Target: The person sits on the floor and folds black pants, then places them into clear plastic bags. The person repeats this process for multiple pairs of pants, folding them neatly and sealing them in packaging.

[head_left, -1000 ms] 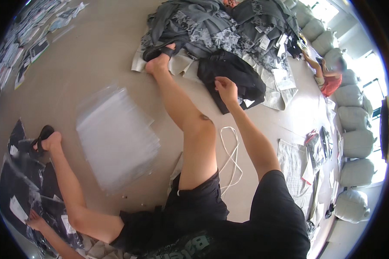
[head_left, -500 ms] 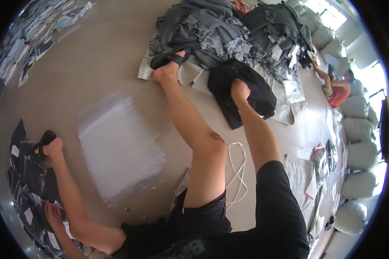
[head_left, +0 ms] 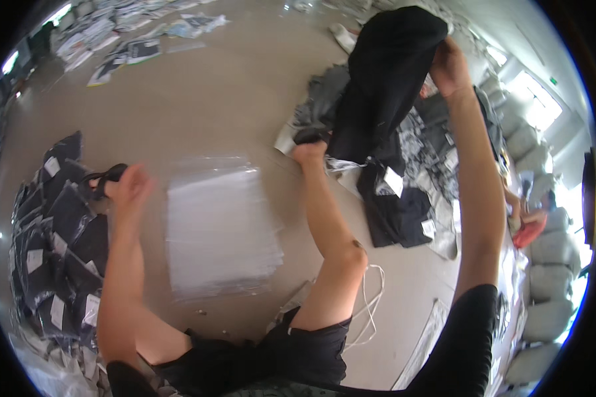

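Note:
A black garment (head_left: 387, 79) hangs from my right hand (head_left: 450, 69), raised at the upper right with the fingers closed on the cloth's edge. The garment's cut is not clear. Below it lies another black garment (head_left: 400, 218) with white tags, against the grey clothes pile. My left hand (head_left: 134, 188) is blurred in motion, held up in front of my left foot. Its fingers look loosely apart, with nothing visible in them. To the right of that hand a stack of clear plastic bags (head_left: 222, 228) rests on the floor between my legs.
Dark garments packed in clear bags (head_left: 63, 245) spread along the left. A heap of grey patterned clothes (head_left: 420, 152) stands beyond my right foot. A white cord (head_left: 374, 301) lies by my right knee. Another person (head_left: 530, 221) sits at the right near stuffed white sacks (head_left: 553, 248).
My right hand has lifted the black garment up and away from the pile, uncovering another beneath. My left hand has risen from the bagged garments toward the plastic bags. The view has turned.

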